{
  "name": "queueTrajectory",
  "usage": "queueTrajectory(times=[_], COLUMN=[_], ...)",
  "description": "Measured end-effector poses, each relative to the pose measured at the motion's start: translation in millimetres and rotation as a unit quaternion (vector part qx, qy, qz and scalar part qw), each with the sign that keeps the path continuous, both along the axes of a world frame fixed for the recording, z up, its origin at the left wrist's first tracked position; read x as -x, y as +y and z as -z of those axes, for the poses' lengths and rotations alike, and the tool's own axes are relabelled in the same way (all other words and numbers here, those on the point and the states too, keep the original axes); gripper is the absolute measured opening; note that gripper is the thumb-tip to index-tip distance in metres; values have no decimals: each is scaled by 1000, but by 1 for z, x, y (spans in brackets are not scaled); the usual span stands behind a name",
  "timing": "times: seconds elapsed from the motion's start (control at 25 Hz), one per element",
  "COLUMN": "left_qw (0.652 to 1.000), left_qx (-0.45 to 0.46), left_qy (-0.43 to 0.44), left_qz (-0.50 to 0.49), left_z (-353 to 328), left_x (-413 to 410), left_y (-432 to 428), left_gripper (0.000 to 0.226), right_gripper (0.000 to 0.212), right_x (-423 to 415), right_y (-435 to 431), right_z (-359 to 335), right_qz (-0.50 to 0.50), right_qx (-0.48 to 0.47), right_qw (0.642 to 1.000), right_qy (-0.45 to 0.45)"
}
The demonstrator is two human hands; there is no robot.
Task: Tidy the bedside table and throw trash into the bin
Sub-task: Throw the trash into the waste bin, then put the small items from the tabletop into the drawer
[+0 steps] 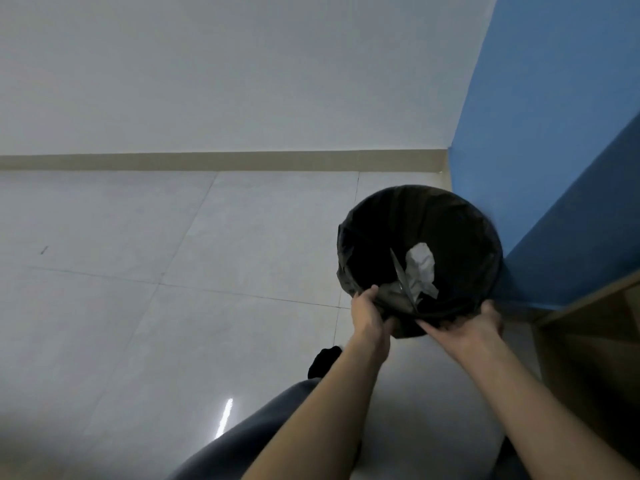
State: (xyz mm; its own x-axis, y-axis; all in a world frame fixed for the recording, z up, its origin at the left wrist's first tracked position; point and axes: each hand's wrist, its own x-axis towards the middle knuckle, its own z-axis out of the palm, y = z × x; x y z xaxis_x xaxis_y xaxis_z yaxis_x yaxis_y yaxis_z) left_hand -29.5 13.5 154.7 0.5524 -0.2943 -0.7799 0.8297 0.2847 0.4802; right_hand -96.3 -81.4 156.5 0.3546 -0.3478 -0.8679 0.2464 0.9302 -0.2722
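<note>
A round bin (450, 209) lined with a black bag stands on the tiled floor beside the blue wall. Inside it lies crumpled white paper (420, 268) and a thin grey sheet (401, 275). My left hand (369, 313) grips the bin's near rim on its left side, thumb over the edge. On the right side of that near rim is my right hand (474, 323), its fingers curled around the bag and rim. The bin's lower body is hidden behind both hands.
A blue wall (554, 133) rises right of the bin. A wooden shelf unit (595, 327) stands at the lower right. Pale floor tiles (173, 271) spread to the left up to a beige skirting board. My leg and dark sock (323, 362) are below the hands.
</note>
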Motion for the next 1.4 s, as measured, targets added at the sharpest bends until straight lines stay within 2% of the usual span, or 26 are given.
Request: queueTrajectory(times=[0.12,0.28,0.36,0.48,0.68,0.8,0.88,0.92,0.96,1.04,1.12,1.16,1.2,1.24,1.4], left_qw=[999,995,992,993,984,964,950,943,931,908,899,900,903,907,898], left_qx=[32,98,123,105,41,65,100,107,93,37,-5,-14,-17,-25,-63], left_qy=[-3,-2,17,1,-38,-42,-11,5,-3,-27,-41,-44,-47,-54,-111], left_qz=[-9,1,26,52,168,255,297,314,353,417,437,434,426,417,421], left_z=[-9,-1,-2,-23,-79,-114,-135,-139,-145,-155,-156,-149,-142,-134,-97], left_x=[-29,-59,-61,-46,24,95,153,175,202,249,285,296,306,316,330], left_y=[-21,-39,-40,-38,-40,-60,-81,-88,-95,-103,-104,-106,-108,-111,-121], left_gripper=[39,25,31,46,35,23,21,21,23,39,42,37,33,36,42], right_gripper=[65,76,77,74,57,61,55,53,57,72,74,70,68,67,60], right_x=[-28,-53,-51,-32,52,136,202,228,259,308,346,354,363,369,367], right_y=[-20,-39,-41,-37,-29,-38,-43,-43,-42,-33,-23,-19,-15,-14,-19], right_z=[13,28,22,-7,-89,-148,-177,-182,-185,-175,-154,-144,-138,-133,-134], right_qz=[11,12,5,7,-22,33,42,12,-28,-137,-234,-255,-272,-285,-322], right_qx=[5,23,25,32,184,322,430,503,577,668,714,722,721,713,683], right_qw=[999,995,992,989,979,942,899,864,813,687,545,486,442,419,389], right_qy=[-35,-94,-123,-147,-89,-91,-69,-10,78,252,373,422,460,484,528])
